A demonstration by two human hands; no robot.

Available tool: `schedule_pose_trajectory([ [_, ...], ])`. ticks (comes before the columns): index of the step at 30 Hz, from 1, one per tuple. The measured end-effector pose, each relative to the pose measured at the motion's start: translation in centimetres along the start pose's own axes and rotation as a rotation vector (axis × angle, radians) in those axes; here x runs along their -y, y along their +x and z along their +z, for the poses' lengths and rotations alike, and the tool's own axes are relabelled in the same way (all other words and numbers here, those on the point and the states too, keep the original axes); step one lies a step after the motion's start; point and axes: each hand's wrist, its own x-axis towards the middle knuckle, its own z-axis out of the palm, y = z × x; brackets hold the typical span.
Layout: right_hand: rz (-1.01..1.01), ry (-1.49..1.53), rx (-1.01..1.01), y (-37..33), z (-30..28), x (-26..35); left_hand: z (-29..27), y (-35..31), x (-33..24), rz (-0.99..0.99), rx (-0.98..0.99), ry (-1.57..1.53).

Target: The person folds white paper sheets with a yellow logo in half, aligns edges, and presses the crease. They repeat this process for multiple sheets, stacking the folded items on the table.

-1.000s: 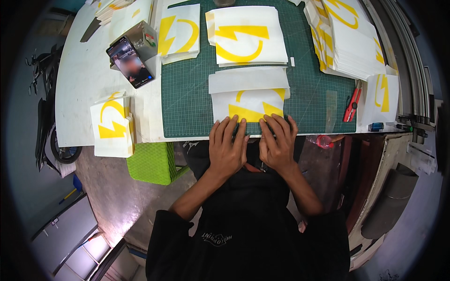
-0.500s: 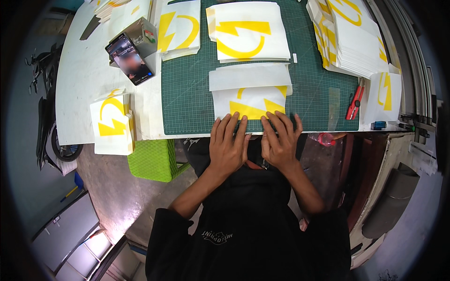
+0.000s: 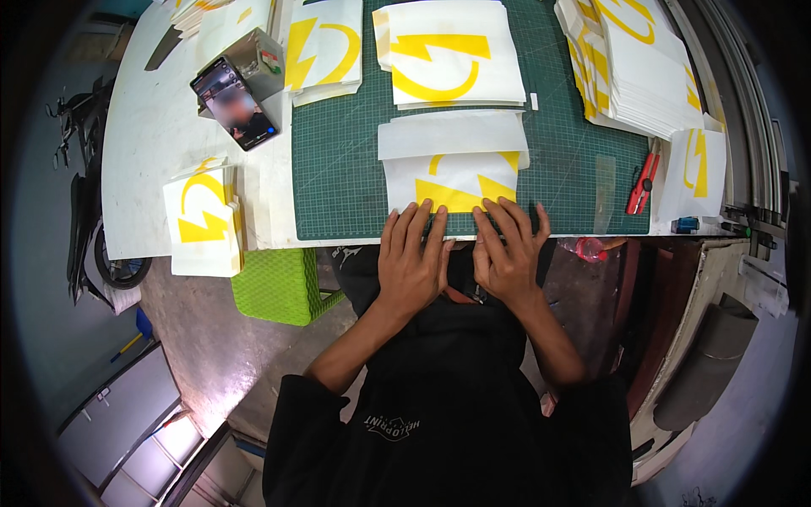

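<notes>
White counter (image 3: 139, 152) and green mat (image 3: 338, 169) span the upper frame. At upper centre, yellow-printed paper (image 3: 452, 152) lies under the left hand (image 3: 410, 264) and right hand (image 3: 510, 260), each grip spread; even fingertip pressure should keep its edge straight.

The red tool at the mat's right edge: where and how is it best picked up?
Probably pinch the red tool across its slim middle, right hand coming from the left: it lies lengthwise away from the person, with a paper stack beyond and a printed sheet to its right.
</notes>
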Motion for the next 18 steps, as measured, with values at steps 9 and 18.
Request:
schedule_pose_trajectory([
  [9, 0.008, 0.002, -0.022, -0.1, 0.2, -0.1, -0.2, 0.0, -0.2, -0.005, 0.002, 0.011],
  [18, 0.017, -0.006, -0.030, -0.2, 0.3, 0.0, -0.9, -1.4, 1.3, -0.057, -0.041, 0.068],
])
